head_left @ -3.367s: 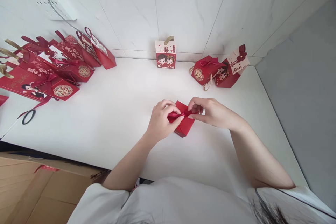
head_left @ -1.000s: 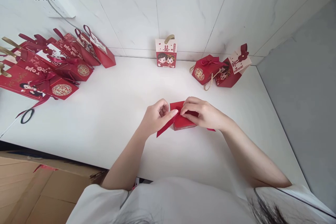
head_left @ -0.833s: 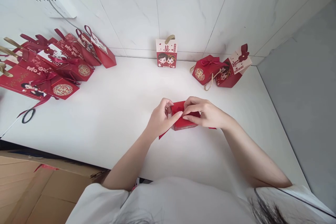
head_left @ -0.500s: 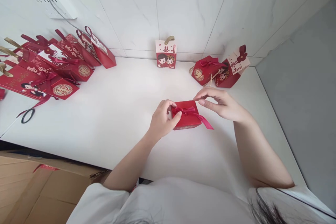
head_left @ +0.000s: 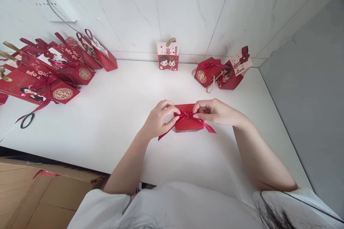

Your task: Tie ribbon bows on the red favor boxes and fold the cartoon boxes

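A small red gift box [head_left: 189, 125] rests on the white table in front of me. Across its top runs a dark pink ribbon [head_left: 209, 127] tied in a bow, one tail hanging toward the right and another toward the lower left. My left hand [head_left: 160, 120] has thumb and forefinger pinched on the bow's left side. On the bow's right side, the thumb and fingers of my right hand [head_left: 213, 111] close on the ribbon. My fingertips partly cover the loops.
Several red gift boxes and bags [head_left: 64, 93] crowd the left of the white table [head_left: 107, 128], with scissors [head_left: 27, 121] nearby. A gift bag [head_left: 168, 62] stands against the tiled wall. Two more boxes [head_left: 205, 73] sit back right. A cardboard box [head_left: 51, 193] is below the table edge.
My right hand has come in from the right and down onto the bow. My left hand has shifted slightly left from the box's side, and the ribbon's left tail now shows.
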A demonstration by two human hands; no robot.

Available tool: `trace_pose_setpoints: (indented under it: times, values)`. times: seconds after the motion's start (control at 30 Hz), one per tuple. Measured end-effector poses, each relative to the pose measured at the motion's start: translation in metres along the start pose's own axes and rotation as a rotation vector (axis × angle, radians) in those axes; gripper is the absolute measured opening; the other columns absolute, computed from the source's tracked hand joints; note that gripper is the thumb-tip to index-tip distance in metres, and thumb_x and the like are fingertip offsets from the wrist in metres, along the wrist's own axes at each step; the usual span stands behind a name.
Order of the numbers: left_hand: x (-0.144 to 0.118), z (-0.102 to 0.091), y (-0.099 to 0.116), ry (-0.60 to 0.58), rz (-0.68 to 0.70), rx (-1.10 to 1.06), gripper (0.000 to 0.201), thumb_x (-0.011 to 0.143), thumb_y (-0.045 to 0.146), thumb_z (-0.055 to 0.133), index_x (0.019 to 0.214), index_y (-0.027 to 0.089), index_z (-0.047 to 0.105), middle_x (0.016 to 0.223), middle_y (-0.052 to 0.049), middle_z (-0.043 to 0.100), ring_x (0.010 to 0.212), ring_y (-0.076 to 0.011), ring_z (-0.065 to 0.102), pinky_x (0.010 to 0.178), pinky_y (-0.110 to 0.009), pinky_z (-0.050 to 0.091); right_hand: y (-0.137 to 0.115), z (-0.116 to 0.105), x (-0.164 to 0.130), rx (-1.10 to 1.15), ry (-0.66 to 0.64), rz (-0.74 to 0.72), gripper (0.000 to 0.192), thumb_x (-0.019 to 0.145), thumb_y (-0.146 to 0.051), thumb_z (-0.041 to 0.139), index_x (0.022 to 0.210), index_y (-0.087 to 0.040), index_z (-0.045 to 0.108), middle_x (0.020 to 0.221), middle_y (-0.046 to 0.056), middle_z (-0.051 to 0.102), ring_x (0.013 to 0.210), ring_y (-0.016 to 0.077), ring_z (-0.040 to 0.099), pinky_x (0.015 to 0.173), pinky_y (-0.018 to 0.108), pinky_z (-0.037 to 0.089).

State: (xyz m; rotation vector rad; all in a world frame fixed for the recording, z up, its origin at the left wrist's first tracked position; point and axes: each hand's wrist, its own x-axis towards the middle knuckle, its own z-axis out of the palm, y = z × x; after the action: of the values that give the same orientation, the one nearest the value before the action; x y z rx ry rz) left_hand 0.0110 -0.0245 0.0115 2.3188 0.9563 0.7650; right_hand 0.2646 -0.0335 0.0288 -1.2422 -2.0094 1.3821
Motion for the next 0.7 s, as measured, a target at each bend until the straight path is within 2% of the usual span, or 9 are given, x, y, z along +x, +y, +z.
trace_pose_setpoints:
  times: [0.23,0.5,0.7]
  values:
    - [-0.0002,-0.0029,-0.0004,-0.086,-0.052,0.033,0.012,0.095,0.025,0.043,0.090,0.021,0.053,0.095,-0.005,0.057,0.089,-0.0174,0.052,0.080,-0.032,0.043,0.0004,0.0022,0.0026,0.055,-0.010,0.064,0.032,0.089,-0.051,0.053,0.079,-0.020,0.056,0.058,-0.003,0.058,0.050,0.0103,0.045,0.050,0.024,0.033]
    - [-0.0016,-0.0036,-0.0016,-0.115,-0.101,-0.102,0.016,0.097,0.026,0.038,0.083,0.021,0.044,0.086,-0.004,0.052,0.078,-0.0154,0.047,0.069,-0.029,0.039,0.0006,0.0009,0.0034,0.099,0.000,0.022,0.030,0.089,-0.047,0.053,0.075,-0.021,0.053,0.063,-0.003,0.056,0.055,0.0109,0.044,0.053,0.025,0.033]
    - [-0.0027,-0.0028,-0.0060,-0.097,-0.160,-0.214,0.015,0.096,0.029,0.043,0.084,0.020,0.046,0.082,-0.002,0.054,0.071,-0.0127,0.047,0.065,-0.028,0.038,0.0047,0.0019,0.0060,0.168,0.032,0.027,0.030,0.088,-0.046,0.055,0.073,-0.020,0.053,0.063,-0.003,0.055,0.053,0.0096,0.042,0.052,0.024,0.032]
